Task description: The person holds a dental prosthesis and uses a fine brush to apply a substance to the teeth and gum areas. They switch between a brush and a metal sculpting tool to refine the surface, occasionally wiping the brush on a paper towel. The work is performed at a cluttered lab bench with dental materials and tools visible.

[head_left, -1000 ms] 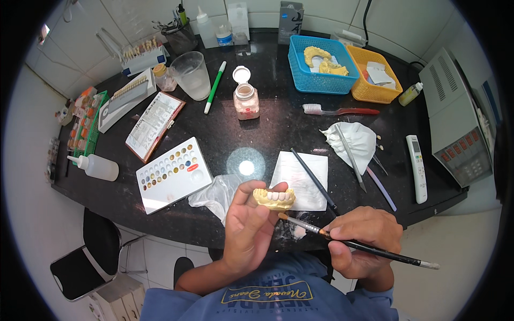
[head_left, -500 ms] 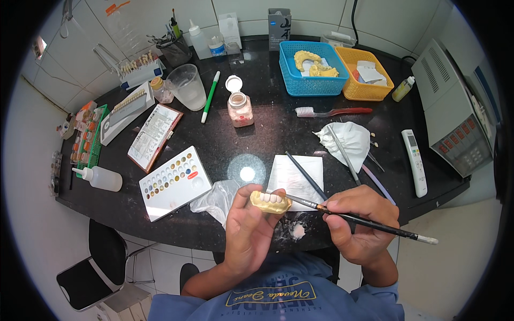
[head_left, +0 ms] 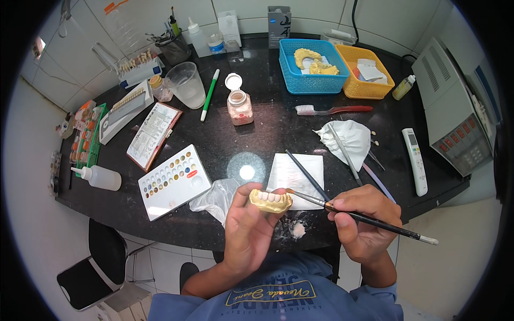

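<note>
Between the fingers of my left hand [head_left: 248,227] is a yellow dental model [head_left: 270,205] with several pale teeth along its upper edge. My right hand [head_left: 368,222] pinches a thin black paintbrush [head_left: 381,222] with a metal ferrule. Its brown tip comes close to the right end of the model's teeth; whether it touches cannot be made out. Behind the hands lie a white paper tissue [head_left: 286,168] and a dark slim-handled tool [head_left: 308,175] across it. A small heap of pinkish powder [head_left: 298,230] is on the counter below the model.
A white palette [head_left: 168,200] and crumpled clear plastic [head_left: 217,200] are left of my hands. Farther back stand an open powder jar [head_left: 240,109], a plastic cup [head_left: 187,88] and a blue basket [head_left: 313,83]. To the right are a white cloth [head_left: 348,140] and a remote control [head_left: 414,163].
The brush has drawn slightly right, its tip moving away from the teeth, as my right hand shifted a little. The model stays in my left hand, tilted slightly differently.
</note>
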Demonstrator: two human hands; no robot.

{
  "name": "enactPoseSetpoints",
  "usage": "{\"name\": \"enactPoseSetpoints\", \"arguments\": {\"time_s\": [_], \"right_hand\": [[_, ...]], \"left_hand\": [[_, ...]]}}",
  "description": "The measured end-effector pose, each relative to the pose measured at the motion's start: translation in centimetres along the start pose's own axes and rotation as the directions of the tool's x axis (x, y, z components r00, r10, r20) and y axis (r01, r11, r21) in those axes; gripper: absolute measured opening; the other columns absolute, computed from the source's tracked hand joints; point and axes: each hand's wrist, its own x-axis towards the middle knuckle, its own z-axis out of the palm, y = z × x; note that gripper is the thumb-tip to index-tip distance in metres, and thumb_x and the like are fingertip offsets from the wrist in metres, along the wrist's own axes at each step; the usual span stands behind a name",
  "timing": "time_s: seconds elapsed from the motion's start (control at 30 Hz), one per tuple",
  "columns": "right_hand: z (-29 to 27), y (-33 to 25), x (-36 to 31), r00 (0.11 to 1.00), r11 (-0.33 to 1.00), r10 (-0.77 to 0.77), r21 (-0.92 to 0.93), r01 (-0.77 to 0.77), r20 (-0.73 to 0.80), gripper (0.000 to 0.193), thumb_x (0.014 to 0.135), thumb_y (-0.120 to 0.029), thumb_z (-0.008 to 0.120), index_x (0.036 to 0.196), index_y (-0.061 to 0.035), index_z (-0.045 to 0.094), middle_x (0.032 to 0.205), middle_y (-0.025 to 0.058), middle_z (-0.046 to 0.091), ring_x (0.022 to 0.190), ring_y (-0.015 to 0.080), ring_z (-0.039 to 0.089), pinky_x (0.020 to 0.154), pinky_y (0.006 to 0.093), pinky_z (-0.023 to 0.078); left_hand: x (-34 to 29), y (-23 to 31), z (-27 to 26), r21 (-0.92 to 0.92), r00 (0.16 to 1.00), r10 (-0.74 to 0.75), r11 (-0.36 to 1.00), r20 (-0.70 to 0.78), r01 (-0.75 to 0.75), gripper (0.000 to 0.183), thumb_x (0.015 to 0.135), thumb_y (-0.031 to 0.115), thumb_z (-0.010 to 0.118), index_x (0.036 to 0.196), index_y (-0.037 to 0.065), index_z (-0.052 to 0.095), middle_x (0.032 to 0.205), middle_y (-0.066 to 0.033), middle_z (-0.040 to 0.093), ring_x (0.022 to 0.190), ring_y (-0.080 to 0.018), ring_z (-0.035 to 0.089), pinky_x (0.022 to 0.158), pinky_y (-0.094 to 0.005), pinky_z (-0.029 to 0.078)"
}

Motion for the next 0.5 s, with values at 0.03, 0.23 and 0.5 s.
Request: {"name": "enactPoseSetpoints", "arguments": {"time_s": [0.03,0.23,0.5], "right_hand": [[0.07,0.01,0.0,1.0,1.0,-0.01,0.003,0.01,0.01,0.01,0.074,-0.006,0.071,0.082,-0.0022,0.066,0.074,0.0089,0.068,0.064,0.0205,0.068,0.054,0.0264,0.052],[-0.31,0.09,-0.19,0.981,0.989,-0.141,0.054,0.135,0.13,0.009,0.073,-0.006,0.07,0.081,-0.0034,0.066,0.068,0.0067,0.067,0.057,0.0183,0.066,0.051,0.025,0.051],[-0.29,-0.11,0.15,0.99,0.995,-0.103,0.007,0.103,0.093,0.01,0.072,-0.005,0.071,0.081,-0.0028,0.066,0.07,0.0075,0.068,0.059,0.0189,0.067,0.052,0.0249,0.051]], "left_hand": [[-0.03,0.04,-0.02,-0.001,1.0,0.003,1.0,-0.002,-0.003,0.044,0.092,0.025,0.06,0.126,0.008,0.038,0.11,-0.0079,0.058,0.121,-0.0244,0.051,0.105,-0.045,0.039],[0.08,-0.07,-0.07,-0.017,1.0,-0.001,1.0,0.001,0.001,0.043,0.092,0.024,0.06,0.125,0.007,0.039,0.11,-0.0075,0.058,0.121,-0.0239,0.051,0.106,-0.0454,0.038],[0.01,0.0,0.18,0.02,1.0,0.006,1.0,-0.008,-0.006,0.044,0.09,0.023,0.063,0.124,0.007,0.04,0.109,-0.0068,0.058,0.121,-0.0232,0.05,0.106,-0.0428,0.039]]}}
